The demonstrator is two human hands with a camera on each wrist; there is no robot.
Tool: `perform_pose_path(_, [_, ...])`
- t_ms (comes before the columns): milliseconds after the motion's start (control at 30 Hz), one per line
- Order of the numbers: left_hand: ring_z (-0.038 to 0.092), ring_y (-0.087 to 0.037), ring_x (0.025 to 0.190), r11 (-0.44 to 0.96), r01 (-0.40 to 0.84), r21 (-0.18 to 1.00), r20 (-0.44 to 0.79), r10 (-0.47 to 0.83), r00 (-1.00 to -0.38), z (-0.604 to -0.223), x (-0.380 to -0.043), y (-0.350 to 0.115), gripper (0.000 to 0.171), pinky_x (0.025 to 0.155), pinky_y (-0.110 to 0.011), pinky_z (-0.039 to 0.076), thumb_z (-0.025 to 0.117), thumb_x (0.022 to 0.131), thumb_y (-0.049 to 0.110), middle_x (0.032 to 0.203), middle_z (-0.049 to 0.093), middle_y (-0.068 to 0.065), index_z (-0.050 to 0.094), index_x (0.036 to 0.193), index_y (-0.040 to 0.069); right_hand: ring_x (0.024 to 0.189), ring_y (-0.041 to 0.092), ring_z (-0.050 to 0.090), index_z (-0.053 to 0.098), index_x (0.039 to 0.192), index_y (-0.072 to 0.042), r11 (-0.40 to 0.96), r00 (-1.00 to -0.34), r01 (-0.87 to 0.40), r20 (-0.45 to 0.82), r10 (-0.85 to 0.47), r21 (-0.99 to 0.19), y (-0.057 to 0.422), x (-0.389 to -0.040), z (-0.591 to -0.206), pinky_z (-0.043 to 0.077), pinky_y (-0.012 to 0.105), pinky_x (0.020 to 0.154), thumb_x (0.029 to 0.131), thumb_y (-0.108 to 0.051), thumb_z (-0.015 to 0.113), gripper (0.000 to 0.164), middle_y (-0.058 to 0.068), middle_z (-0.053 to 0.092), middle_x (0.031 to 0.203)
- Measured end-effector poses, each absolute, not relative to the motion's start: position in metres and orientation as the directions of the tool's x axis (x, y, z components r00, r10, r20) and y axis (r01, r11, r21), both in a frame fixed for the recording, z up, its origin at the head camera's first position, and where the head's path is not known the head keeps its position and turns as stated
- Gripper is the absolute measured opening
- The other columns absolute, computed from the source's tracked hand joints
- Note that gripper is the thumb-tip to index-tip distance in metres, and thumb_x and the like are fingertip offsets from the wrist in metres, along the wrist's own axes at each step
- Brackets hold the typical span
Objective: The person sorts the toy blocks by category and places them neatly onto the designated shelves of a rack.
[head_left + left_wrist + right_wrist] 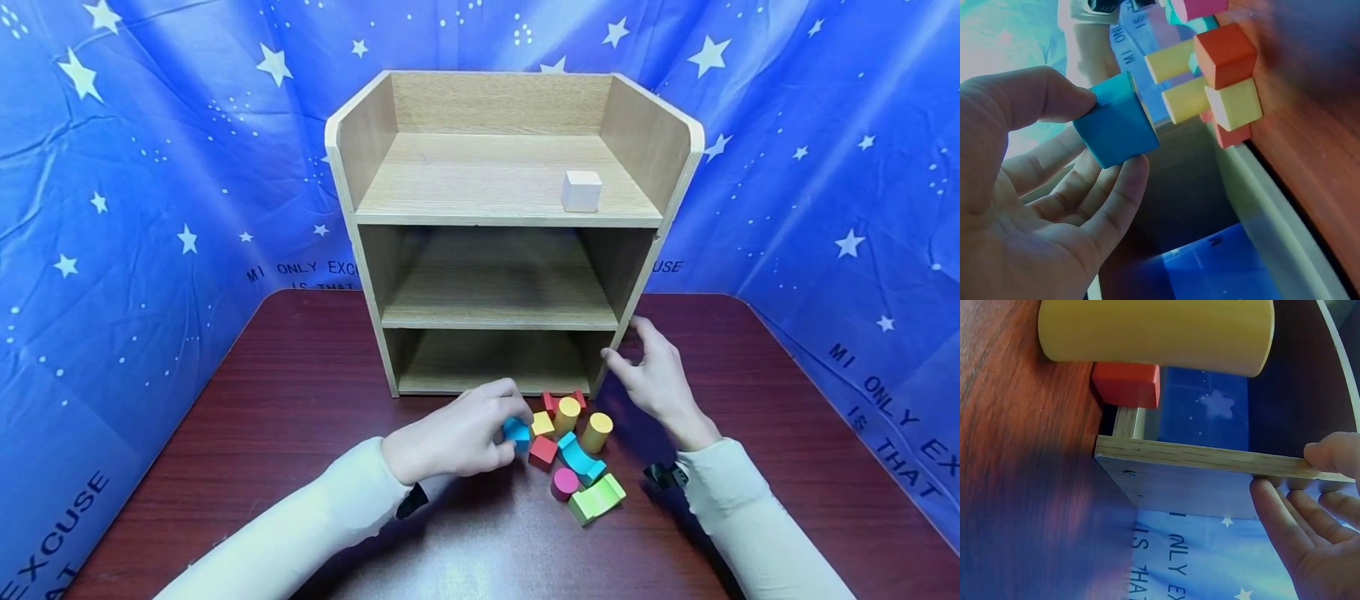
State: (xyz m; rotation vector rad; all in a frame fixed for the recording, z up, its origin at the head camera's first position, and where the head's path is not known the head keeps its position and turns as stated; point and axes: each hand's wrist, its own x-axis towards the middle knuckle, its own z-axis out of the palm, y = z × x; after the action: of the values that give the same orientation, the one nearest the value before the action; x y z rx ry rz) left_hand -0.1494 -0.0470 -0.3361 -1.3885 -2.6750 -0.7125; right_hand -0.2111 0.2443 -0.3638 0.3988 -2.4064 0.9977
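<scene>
My left hand pinches a blue cube between thumb and fingertips, at the left end of a group of toy blocks. Beside that cube are a yellow cube and a red cube. With thumb on one face and fingers on the other, my right hand grips the right side panel of a wooden shelf unit, low down near its front edge. On the unit's top board rests a pale cube.
Two yellow cylinders, a red block, a curved turquoise block, a magenta cylinder and a green curved block stand in front of the unit on the dark red table. Blue starry cloth hangs around.
</scene>
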Motion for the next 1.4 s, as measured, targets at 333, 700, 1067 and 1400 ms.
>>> perform_pose_path(333, [0.048,-0.006,0.076,0.461,0.797,0.391,0.279,0.766,-0.579,-0.318,-0.155,-0.047,0.026,0.066,-0.016,0.042,0.067,0.079,0.011,0.096,0.050,0.003,0.067,0.105,0.008,0.086,0.028,0.064,0.054,0.119,-0.001,0.687,-0.827,-0.448,0.557,-0.076,-0.572,0.245,-0.211,-0.364,0.042,0.006,0.064,0.083,-0.007,0.069,0.039,0.017,0.065,0.098])
perform_pose_path(700, [0.051,-0.009,0.079,0.448,0.807,0.384,0.311,0.761,-0.570,-0.297,-0.161,-0.050,0.025,0.068,-0.017,0.044,0.065,0.080,0.009,0.097,0.051,0.005,0.066,0.104,0.011,0.086,0.033,0.064,0.054,0.119,-0.001,0.693,-0.830,-0.442,0.553,-0.076,-0.569,0.244,-0.211,-0.363,0.052,0.025,0.064,0.083,-0.007,0.069,0.040,0.018,0.065,0.099])
perform_pose_path(1067, [0.050,-0.009,0.080,0.443,0.834,0.328,0.352,0.762,-0.543,-0.272,-0.168,-0.053,0.022,0.074,-0.020,0.043,0.065,0.078,0.008,0.096,0.051,0.004,0.066,0.100,0.011,0.089,0.033,0.063,0.052,0.121,0.000,0.683,-0.839,-0.437,0.539,-0.075,-0.585,0.243,-0.211,-0.362,0.053,0.051,0.069,0.084,-0.008,0.068,0.040,0.018,0.064,0.100])
perform_pose_path(1400, [0.052,-0.009,0.083,0.440,0.841,0.316,0.354,0.767,-0.535,-0.252,-0.171,-0.053,0.024,0.075,-0.019,0.043,0.065,0.079,0.008,0.098,0.052,0.004,0.066,0.103,0.011,0.088,0.031,0.064,0.053,0.120,0.000,0.666,-0.836,-0.449,0.544,-0.077,-0.596,0.243,-0.212,-0.363,0.054,0.045,0.068,0.084,-0.005,0.069,0.040,0.018,0.065,0.097])
